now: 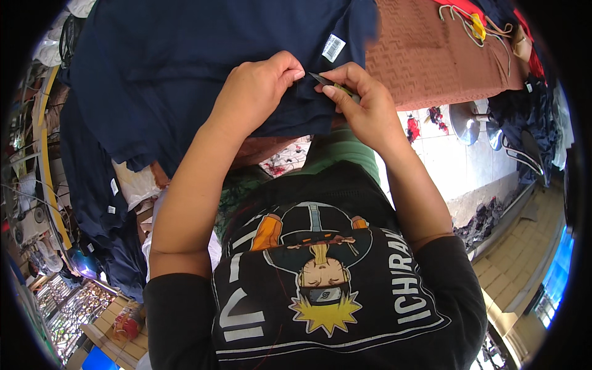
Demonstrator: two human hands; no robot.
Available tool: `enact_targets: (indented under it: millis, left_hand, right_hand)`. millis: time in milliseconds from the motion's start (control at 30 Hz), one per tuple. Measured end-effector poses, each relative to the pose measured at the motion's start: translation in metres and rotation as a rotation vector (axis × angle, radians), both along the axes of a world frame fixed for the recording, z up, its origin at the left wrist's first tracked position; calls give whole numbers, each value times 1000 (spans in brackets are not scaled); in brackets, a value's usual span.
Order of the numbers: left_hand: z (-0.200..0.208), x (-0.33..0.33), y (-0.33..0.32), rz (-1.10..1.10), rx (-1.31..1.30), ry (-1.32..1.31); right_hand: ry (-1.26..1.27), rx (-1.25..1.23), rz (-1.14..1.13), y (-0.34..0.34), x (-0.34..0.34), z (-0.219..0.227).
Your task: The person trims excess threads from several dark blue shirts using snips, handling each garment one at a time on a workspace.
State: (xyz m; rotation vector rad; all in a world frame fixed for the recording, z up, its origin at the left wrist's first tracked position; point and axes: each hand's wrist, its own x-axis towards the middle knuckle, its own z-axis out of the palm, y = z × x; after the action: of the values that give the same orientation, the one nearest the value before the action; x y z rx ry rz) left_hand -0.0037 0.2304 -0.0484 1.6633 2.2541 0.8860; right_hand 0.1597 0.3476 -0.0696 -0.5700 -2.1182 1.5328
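Observation:
A dark navy garment (179,55) is spread out in front of me and hangs over the near edge. A white barcode label (333,48) shows on it, just beyond my hands. My left hand (262,86) is closed in a pinch above the cloth; whatever lies between its fingertips is too small to make out. My right hand (367,102) grips a small pair of thread snips (319,79) with dark pointed blades. Their tips point left, a short gap away from the left fingertips. The fingers partly hide the snips' body.
Brown patterned cloth (425,61) covers the surface at the right, with pale cords (455,11) at its far end. More navy garments (108,234) hang at the left. Red scraps (413,128) and a round metal base (462,123) are on the tiled floor.

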Motion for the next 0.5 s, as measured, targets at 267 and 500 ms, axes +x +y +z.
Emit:
enact_targets:
  millis: [267, 500]
  left_hand:
    - [-1, -1, 1, -28, 33, -56]
    - [14, 4, -8, -177, 163, 78]
  right_hand:
    - [-122, 70, 37, 0, 2, 9]
    - [-83, 244, 11, -2, -1, 12]
